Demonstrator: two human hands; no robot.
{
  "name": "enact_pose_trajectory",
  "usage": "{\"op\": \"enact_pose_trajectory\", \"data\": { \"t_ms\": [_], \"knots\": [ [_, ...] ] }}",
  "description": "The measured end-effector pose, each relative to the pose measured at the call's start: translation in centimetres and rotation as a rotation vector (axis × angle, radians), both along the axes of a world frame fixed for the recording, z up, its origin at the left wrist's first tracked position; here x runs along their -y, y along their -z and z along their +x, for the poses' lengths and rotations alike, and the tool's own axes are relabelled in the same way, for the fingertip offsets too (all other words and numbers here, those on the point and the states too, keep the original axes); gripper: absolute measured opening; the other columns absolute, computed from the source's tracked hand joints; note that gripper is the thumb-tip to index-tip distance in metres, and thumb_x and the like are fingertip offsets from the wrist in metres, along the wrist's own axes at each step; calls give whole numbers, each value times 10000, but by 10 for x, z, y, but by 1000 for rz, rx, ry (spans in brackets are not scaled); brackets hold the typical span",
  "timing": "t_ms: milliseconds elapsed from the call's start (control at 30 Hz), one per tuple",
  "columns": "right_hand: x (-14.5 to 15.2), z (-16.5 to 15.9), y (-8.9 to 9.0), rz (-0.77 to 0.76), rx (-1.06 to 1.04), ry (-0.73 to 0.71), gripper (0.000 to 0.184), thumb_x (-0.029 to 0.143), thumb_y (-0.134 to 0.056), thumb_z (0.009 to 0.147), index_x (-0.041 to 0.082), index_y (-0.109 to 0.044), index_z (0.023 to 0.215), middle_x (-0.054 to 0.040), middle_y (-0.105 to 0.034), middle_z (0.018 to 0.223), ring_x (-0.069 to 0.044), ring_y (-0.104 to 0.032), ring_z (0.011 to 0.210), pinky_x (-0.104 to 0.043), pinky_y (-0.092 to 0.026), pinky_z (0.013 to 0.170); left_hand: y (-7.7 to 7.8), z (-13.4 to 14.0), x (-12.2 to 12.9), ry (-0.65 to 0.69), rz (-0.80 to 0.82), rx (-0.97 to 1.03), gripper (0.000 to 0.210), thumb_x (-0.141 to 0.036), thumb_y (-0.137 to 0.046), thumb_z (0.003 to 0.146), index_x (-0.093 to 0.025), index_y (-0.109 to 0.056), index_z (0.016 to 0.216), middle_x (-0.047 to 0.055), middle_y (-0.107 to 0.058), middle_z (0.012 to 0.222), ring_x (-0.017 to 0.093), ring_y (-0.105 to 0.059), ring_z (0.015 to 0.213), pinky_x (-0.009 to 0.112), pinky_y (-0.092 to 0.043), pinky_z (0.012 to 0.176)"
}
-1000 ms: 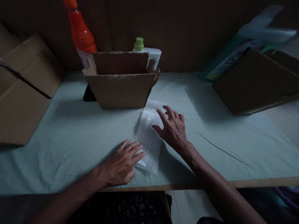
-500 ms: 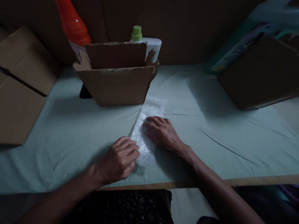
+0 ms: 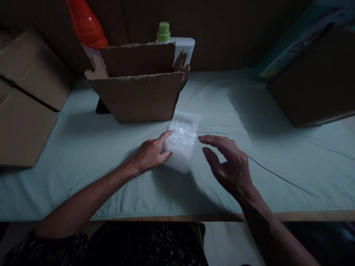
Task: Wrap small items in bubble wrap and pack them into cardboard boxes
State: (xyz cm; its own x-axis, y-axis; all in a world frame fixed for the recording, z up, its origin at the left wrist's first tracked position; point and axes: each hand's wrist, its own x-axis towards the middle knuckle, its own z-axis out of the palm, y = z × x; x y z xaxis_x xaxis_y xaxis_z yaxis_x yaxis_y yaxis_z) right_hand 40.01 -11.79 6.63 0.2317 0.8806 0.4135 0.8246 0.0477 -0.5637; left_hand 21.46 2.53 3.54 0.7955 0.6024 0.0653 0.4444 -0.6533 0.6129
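Note:
A clear sheet of bubble wrap (image 3: 182,135) lies on the pale cloth, just in front of the open cardboard box. My left hand (image 3: 153,152) is at its left edge, thumb on top and the other fingers curled around the side, gripping it. Whether something else is inside the wrap cannot be made out. To the right of the wrap, my right hand (image 3: 228,163) hovers with thumb and fingers apart, holding nothing.
An open cardboard box (image 3: 134,99) stands behind the wrap, with a red bottle (image 3: 84,21) and a green-capped white bottle (image 3: 185,48) behind it. More cardboard boxes (image 3: 16,126) sit at left and another (image 3: 327,78) at right. A thin dark line (image 3: 279,176) crosses the cloth.
My right hand has lifted off the bubble wrap and moved right, opening. My left hand has moved forward to grip the wrap's left edge. The wrap's near end now reaches less far toward me.

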Motion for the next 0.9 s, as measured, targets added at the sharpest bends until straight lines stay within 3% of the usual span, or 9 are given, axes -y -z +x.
{"op": "enact_pose_trajectory", "data": {
  "t_ms": [67,167,300,433,567,733,900],
  "knots": [
    [7,-13,1,-45,124,-142,217,244,-567,951,227,-697,1123,-91,-744,1147,-272,-675,1050,-455,-479,921,5,2,-1,14,44,-19,675,-189,-669,823,-192,-443,1459,23,-727,958,175,-689,828,284,-536,815],
    [8,-29,17,-171,297,-302,261,262,-637,910,197,-681,1159,-121,-703,1245,-293,-644,1072,-451,-458,904,10,0,0,30,134,-6,654,-182,-678,832,-147,-451,1444,114,-691,1202,235,-673,1037,354,-527,947],
    [4,-37,37,-192,426,-303,250,234,-626,924,150,-664,1156,-132,-690,1250,-282,-618,1074,-422,-438,896,9,-22,7,57,293,96,538,-228,-633,892,-149,-487,1404,148,-626,1283,279,-593,1191,432,-489,1034],
    [3,-39,37,-160,590,-327,205,118,-510,963,129,-670,1092,-130,-705,1192,-256,-616,998,-404,-420,893,5,-52,16,122,419,149,375,-164,-586,899,-186,-590,1274,140,-615,1281,281,-580,1184,463,-490,1013],
    [-3,-42,34,-159,716,-317,232,52,-477,944,118,-688,1015,-136,-725,1104,-246,-623,909,-397,-402,888,6,-63,23,224,413,155,447,-142,-606,865,-191,-563,1307,161,-544,1419,305,-489,1334,496,-446,1076],
    [-5,-39,28,-168,607,-248,215,67,-502,931,165,-681,863,-63,-754,906,-200,-626,763,-372,-380,877,11,-56,27,313,370,127,597,-128,-607,833,-165,-476,1415,163,-506,1493,319,-403,1422,528,-384,1137],
    [4,-39,17,-266,571,-335,98,162,-594,903,172,-684,941,-93,-743,1042,-238,-642,888,-400,-380,901,17,-56,24,318,264,94,594,-131,-593,833,-198,-492,1414,109,-619,1386,300,-488,1360,523,-415,1109]
  ]
}}
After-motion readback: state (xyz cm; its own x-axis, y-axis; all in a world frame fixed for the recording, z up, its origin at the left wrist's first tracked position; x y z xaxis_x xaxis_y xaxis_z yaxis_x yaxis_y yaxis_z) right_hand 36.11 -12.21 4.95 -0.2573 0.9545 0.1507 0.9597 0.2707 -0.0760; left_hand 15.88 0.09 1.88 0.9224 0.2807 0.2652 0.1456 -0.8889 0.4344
